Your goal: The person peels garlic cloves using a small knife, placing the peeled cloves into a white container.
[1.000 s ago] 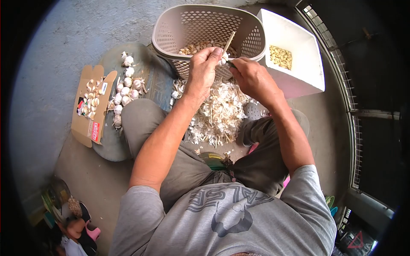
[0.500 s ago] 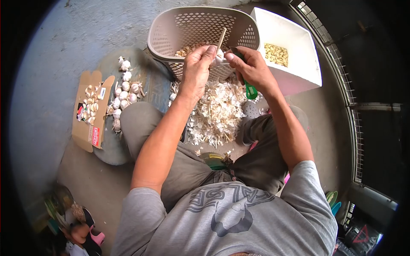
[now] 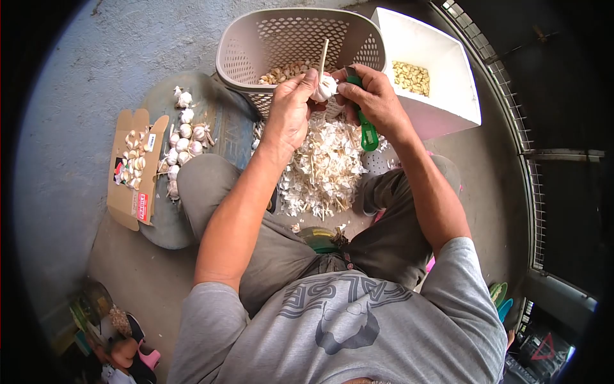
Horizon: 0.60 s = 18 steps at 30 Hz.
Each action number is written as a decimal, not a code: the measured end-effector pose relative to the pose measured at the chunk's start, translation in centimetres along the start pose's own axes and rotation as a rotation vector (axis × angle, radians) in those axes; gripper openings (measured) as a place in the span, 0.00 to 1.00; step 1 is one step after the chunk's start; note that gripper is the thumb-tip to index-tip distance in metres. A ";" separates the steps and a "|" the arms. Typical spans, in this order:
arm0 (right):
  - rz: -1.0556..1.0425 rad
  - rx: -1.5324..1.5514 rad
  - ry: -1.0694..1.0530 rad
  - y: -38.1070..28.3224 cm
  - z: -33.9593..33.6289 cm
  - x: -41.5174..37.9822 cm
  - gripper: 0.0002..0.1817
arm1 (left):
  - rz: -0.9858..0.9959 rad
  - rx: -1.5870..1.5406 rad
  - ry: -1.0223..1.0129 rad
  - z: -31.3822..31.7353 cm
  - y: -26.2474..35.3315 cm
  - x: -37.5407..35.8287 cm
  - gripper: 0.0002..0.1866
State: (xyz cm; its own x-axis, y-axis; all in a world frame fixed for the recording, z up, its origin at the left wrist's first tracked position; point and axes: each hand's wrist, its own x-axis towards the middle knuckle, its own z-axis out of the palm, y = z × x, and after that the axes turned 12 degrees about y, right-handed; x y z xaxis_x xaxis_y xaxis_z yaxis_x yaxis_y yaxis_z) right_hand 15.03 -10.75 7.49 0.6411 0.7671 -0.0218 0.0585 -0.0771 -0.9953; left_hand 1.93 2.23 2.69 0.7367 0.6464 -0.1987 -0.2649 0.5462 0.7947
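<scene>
A white garlic bulb (image 3: 325, 88) with a long pale stem pointing up is gripped by my left hand (image 3: 293, 105), thumb on its near side. Closed around a green-handled knife (image 3: 369, 133), my right hand (image 3: 374, 99) has its thumb and fingertips at the bulb's right side. Part of the dark blade shows above the right fingers. Both hands are over the near rim of a beige perforated basket (image 3: 256, 83), which holds loose garlic cloves (image 3: 288, 72). Below them, a heap of papery garlic skins (image 3: 323, 166) covers the floor between my feet.
To the right of the basket stands a white foam box (image 3: 441, 70) with peeled cloves (image 3: 411, 79) inside. On the left, whole garlic bulbs (image 3: 184, 144) lie on a grey-blue rounded surface (image 3: 163, 237), beside a cardboard piece (image 3: 121, 208) bearing cloves. Another person's arm (image 3: 123, 351) shows at lower left.
The garlic bulb has turned to show more of its side, its stem now more upright. My right hand and the knife have shifted slightly left.
</scene>
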 end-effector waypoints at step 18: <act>-0.489 -0.743 -0.074 -1.4 -0.6 -1.1 0.13 | 0.173 0.210 0.036 0.6 0.1 0.2 0.18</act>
State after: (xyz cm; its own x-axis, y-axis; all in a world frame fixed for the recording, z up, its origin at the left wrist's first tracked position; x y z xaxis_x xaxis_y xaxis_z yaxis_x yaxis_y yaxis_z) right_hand 14.71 -11.87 8.94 0.3649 0.8595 0.3579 0.8102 -0.1038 -0.5769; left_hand 2.44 2.06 3.06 0.6682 0.7410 -0.0669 -0.2471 0.3059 0.9194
